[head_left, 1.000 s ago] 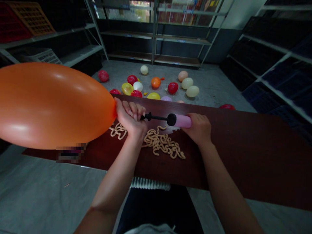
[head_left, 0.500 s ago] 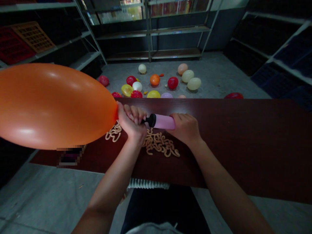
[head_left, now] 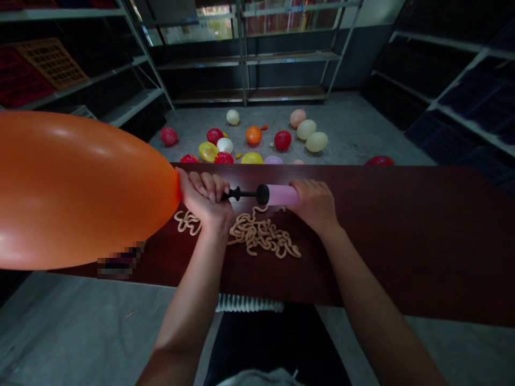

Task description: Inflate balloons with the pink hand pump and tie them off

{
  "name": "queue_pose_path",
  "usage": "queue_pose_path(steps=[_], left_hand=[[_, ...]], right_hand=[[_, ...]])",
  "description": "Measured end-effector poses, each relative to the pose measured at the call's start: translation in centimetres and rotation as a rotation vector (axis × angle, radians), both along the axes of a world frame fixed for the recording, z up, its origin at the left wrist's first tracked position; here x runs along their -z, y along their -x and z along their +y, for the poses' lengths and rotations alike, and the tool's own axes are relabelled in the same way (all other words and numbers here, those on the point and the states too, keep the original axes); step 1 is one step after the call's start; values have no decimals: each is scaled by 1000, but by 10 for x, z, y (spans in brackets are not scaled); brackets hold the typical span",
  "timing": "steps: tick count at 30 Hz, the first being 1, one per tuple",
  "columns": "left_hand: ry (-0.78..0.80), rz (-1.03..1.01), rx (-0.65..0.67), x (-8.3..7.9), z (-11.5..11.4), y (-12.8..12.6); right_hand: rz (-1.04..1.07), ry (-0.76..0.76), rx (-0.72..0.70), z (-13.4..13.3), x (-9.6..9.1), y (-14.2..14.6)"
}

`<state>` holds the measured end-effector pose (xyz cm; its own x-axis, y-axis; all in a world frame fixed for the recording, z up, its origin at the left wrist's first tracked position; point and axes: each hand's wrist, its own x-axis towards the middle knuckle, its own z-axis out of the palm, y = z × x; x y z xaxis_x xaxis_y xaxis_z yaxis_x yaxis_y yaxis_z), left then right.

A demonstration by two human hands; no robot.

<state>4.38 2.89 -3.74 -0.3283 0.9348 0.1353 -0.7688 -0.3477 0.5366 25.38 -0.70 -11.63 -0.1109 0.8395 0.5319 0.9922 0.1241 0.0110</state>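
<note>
A large inflated orange balloon (head_left: 80,187) fills the left side of the view. At its neck my left hand (head_left: 207,201) is closed, also wrapped around the black end of a hand balloon pump (head_left: 281,195). My right hand (head_left: 316,206) grips the pump's pink barrel from the right. Between the hands the black rod is drawn out from the barrel, and the pump lies roughly level above the table. Under it is a heap of long, wavy, beige uninflated balloons (head_left: 261,234), with a smaller bunch (head_left: 187,221) beside my left wrist.
The dark brown table (head_left: 402,230) runs across in front of me. Several balloons lie on the floor behind it, among them a red balloon (head_left: 282,140) and an orange one (head_left: 253,135). Metal shelves (head_left: 285,56) stand at the back. A pixelated object (head_left: 120,261) lies near the table's left front.
My hands have moved apart, so more of the pump's black rod shows. The orange balloon and my left hand shifted left, the barrel and right hand slightly right.
</note>
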Motion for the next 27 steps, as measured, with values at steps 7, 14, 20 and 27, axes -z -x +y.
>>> queue_pose_path(steps=[7,14,20,27], left_hand=[[21,-99,-39,-4,7,21],[60,-111,-37,1,11,23],[24,-146,8,5,13,16],[62,-51,81,12,5,-13]], right_hand=[[-48,-68,136,1,0,-30],[8,-62,132,-2,5,-33],[-43,-30,41,-5,5,-21],[-69,-39,-101,-11,-1,11]])
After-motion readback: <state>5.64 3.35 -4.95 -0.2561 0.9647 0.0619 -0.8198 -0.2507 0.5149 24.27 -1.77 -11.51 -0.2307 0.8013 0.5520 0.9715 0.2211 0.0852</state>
